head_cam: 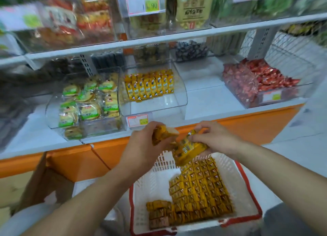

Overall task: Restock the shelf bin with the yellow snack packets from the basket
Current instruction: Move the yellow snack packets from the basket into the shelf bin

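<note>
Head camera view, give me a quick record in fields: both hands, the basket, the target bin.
Left-hand grip: holds small yellow foil snack packets
Right-hand grip: holds another yellow bunch, over the basket
Basket: white plastic lattice, red rim, yellow packets in packed rows
Target bin: clear plastic, upright yellow packets fill only the back
Left neighbour: clear bin of green-labelled cakes

Top-shelf price tag (145, 3) reads ".90"

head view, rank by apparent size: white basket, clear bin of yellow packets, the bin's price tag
1. white basket, though nearness to the camera inflates it
2. clear bin holding yellow packets
3. price tag
</note>
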